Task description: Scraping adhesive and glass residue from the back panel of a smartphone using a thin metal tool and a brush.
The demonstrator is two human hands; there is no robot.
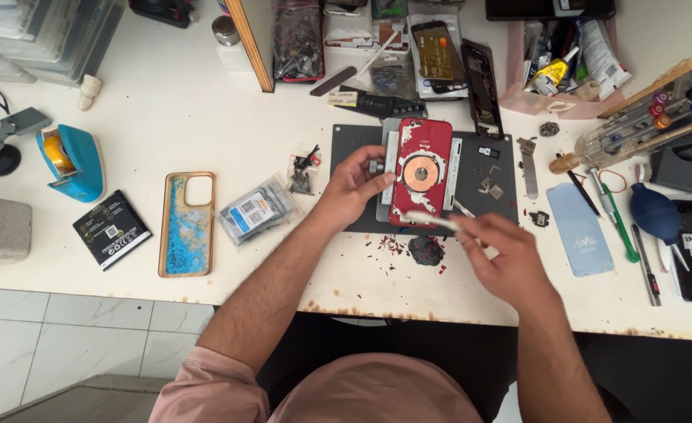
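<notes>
Nearest the lens: pink shirt and two bare forearms reaching out over the white surface.

Right hand: grip closed around a thin pale tool, held low and nearly flat. Tool tip lies just left of the grip, on the lower edge of the red phone back. A shallow angle like that looks suited to scraping or prying along the edge, though I cannot tell which.

Left hand: fingers curled against the left side of the phone back and the metal clamp under it. The grip looks closed on that edge, apparently to steady the piece against the tool's push.

Phone back sits between the two grips, face down, copper coil ring showing at its centre, red coating chipped away in patches. It rests on a dark mat, which keeps small parts together.

Just below the tool grip: a dark clump of debris and red flakes scattered on the surface.

Right of the tool grip: pale glass panel, blue blower, green-handled tools.

Left of the steadying grip, well apart: blue glitter case, bagged part, black battery, blue tape dispenser.
</notes>
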